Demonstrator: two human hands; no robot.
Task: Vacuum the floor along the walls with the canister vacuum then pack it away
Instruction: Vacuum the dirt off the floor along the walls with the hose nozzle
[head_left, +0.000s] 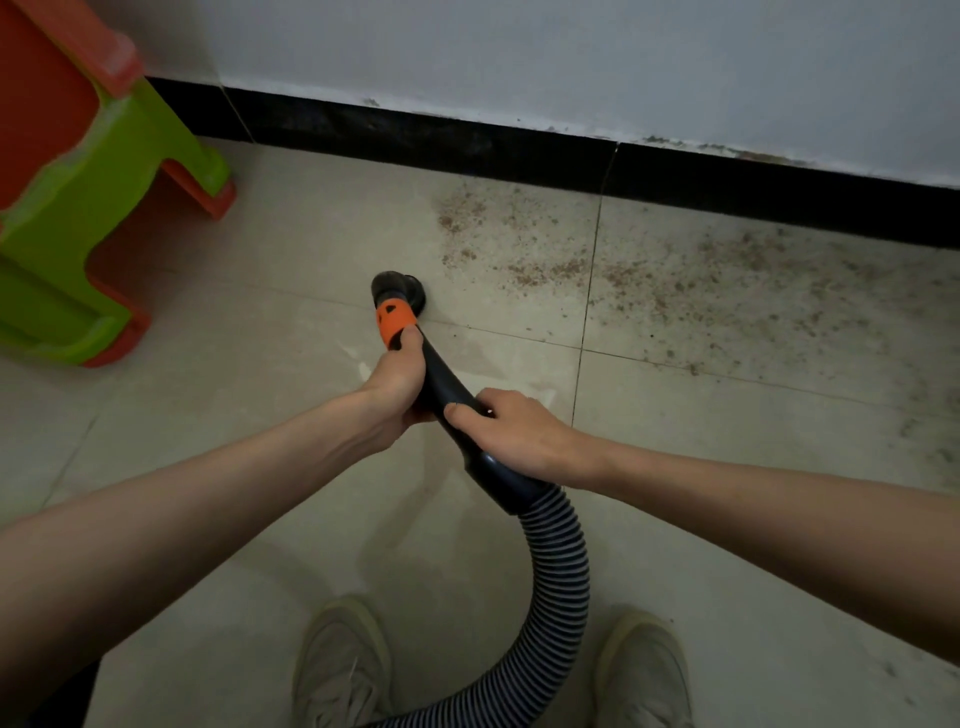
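While the brown grit (649, 280) lies thick on the tiles to the right, I judge this job to be somewhere in its first half, with the cleaning unfinished and the packing away not begun. I have 2 hands on the vacuum's black curved handle (447, 395): my left hand (397, 384) is wrapped round it just behind the orange collar (395, 322), fingers curled tight, and my right hand (511, 436) grips it nearer to me, thumb laid along the top, just ahead of where the ribbed hose (561, 566) joins. The round black nozzle (397, 286) points down at the tiled floor (260, 415), near the middle of the view and a little short of the black skirting (467, 145) at the foot of the far wall (571, 62); whether it touches the tile I cannot tell. The floor on the left of the nozzle, towards the green and orange plastic stool (104, 171), looks free of grit, so that stretch seems done. The dirty band runs from just right of the nozzle along the skirting to the right edge. The hose loops back between my 2 shoes (343, 670), and the canister itself is out of sight.
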